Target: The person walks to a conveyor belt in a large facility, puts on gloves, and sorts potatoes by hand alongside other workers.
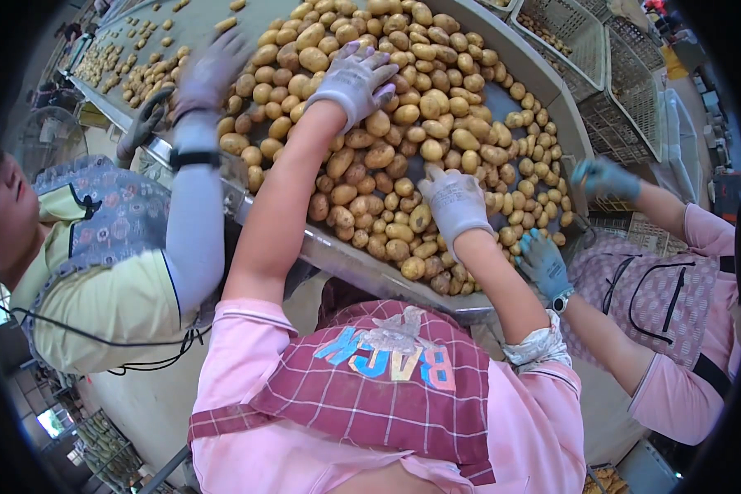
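Note:
Many potatoes (432, 102) lie heaped on a grey metal sorting table (346, 256) in front of me. My left hand (355, 80), in a pale glove with purple fingertips, rests palm down on the heap with its fingers apart. Nothing shows in its grip, though the palm side is hidden. Nearer the table's front edge, my right hand (454, 200), in a similar pale glove, reaches down onto the potatoes. Its fingers are bent and partly hidden, so whether it holds a potato cannot be told. Smaller potatoes lie around it.
A co-worker's blurred gloved hand (213, 74) is over the table at left. Another co-worker's blue-gloved hand (543, 262) touches the table's right edge, with the other hand (605, 179) above it. Plastic crates (623, 99) stand beyond the table's raised rim (531, 49).

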Motion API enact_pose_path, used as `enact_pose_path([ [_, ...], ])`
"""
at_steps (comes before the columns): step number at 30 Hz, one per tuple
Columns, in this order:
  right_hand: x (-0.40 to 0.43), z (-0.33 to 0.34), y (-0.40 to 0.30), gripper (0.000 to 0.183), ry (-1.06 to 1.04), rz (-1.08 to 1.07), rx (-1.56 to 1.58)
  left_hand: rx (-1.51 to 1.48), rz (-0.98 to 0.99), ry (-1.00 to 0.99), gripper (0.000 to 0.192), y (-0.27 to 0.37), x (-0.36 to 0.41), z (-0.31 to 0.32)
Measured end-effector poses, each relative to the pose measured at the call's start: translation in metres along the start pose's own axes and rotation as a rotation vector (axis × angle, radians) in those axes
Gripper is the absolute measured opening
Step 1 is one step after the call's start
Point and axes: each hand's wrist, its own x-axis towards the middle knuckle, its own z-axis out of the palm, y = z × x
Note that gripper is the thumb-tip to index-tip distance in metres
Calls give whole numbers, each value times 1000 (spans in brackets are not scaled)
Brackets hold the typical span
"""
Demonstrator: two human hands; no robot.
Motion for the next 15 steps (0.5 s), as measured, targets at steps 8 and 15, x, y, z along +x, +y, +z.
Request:
enact_pose_path([
  [8,7,23,-36,19,-144,-275,-250,-8,4,-29,46,11,6,-3],
  [15,17,34,-35,19,-276,-574,-351,-128,-4,-103,44,5,13,-1],
])
